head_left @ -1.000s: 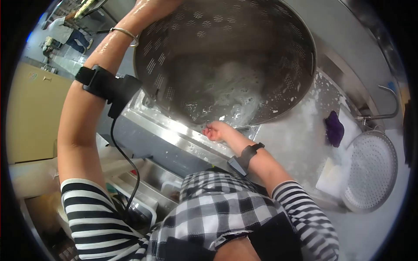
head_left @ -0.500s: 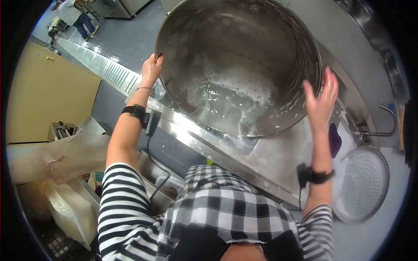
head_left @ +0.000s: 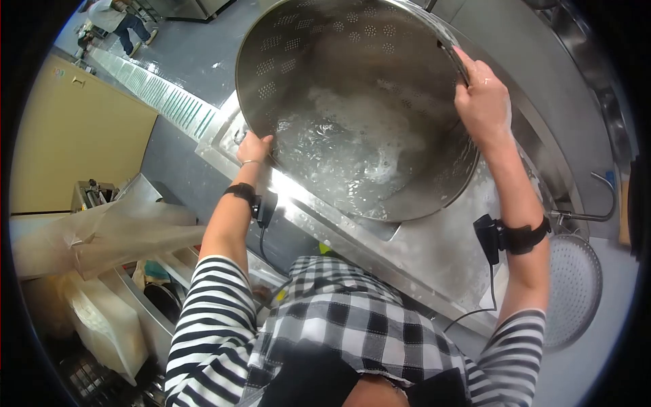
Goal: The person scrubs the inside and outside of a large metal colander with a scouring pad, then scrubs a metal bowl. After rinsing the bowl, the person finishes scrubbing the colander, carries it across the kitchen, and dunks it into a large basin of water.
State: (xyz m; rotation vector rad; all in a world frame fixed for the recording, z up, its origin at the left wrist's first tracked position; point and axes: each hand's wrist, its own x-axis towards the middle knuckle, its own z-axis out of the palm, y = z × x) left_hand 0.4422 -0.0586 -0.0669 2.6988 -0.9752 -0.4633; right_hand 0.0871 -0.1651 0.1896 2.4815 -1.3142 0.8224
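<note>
A large steel strainer pot (head_left: 308, 57) with clusters of small holes in its wall is tilted over the sink, its mouth facing me. Water with white foam (head_left: 352, 129) churns in its lower part. My left hand (head_left: 255, 147) is closed on the rim at the lower left. At the upper right, my right hand (head_left: 483, 102) has its fingers wrapped round the rim, the thumb pressed on the near side. Both hands look wet. The pot's outer side and base are hidden.
The wet steel sink edge (head_left: 441, 254) runs in front of me. A round perforated metal plate (head_left: 573, 292) and a faucet (head_left: 590, 216) are at right. Plastic bags (head_left: 102, 237) lie at left. A person (head_left: 122, 24) stands far back beside a floor drain grate (head_left: 163, 95).
My right hand, open beside the rim before, has moved up and closed on it. My left hand has slid lower along the rim. The pot has shifted slightly left and turned.
</note>
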